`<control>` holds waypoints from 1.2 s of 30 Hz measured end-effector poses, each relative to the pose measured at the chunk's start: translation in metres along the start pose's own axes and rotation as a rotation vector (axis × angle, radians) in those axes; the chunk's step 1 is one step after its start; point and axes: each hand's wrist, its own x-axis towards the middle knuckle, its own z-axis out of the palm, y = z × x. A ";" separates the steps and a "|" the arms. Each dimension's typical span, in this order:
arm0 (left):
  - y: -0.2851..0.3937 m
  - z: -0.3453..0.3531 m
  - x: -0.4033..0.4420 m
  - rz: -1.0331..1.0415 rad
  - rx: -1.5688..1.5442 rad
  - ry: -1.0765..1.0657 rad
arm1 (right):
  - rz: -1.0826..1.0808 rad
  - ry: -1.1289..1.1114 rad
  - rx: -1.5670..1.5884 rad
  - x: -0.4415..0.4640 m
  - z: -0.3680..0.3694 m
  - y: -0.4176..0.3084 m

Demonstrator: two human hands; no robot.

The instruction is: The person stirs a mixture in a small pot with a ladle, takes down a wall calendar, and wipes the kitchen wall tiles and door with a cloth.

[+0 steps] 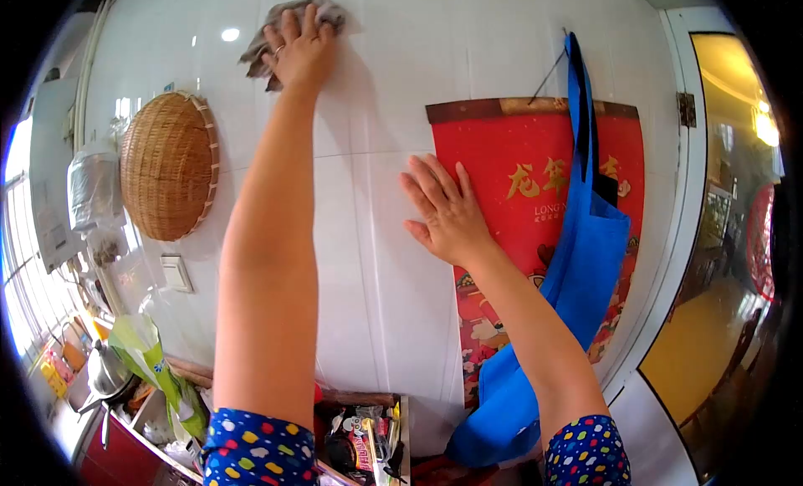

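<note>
High on the white tiled wall (376,235), my left hand (303,55) presses a crumpled grey-brown cloth (272,33) flat, fingers spread over it. The cloth's edges stick out to the left and right of the hand. Lower and to the right, my right hand (447,208) rests with fingers apart, partly on the tiles and partly over the left edge of a red hanging calendar (502,143) with gold characters. It holds nothing. A blue apron or bag (590,252) hangs in front of the calendar.
A woven basket (167,166) hangs on the wall at left, above a light switch (176,273). Below stand an open drawer or box (368,440) of packets, a green bag (155,360) and a metal kettle (107,370). A glass door's frame (669,260) is at right.
</note>
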 end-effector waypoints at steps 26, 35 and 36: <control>0.035 -0.091 -0.221 0.522 -0.040 -0.350 | -0.033 0.063 0.021 -0.038 -0.035 -0.013; 0.022 -0.116 -0.276 0.909 -0.129 -0.800 | 0.320 -0.187 0.341 -0.217 -0.172 -0.087; 0.009 -0.102 -0.278 0.646 -0.237 -0.732 | 0.383 -0.274 0.352 -0.242 -0.194 -0.099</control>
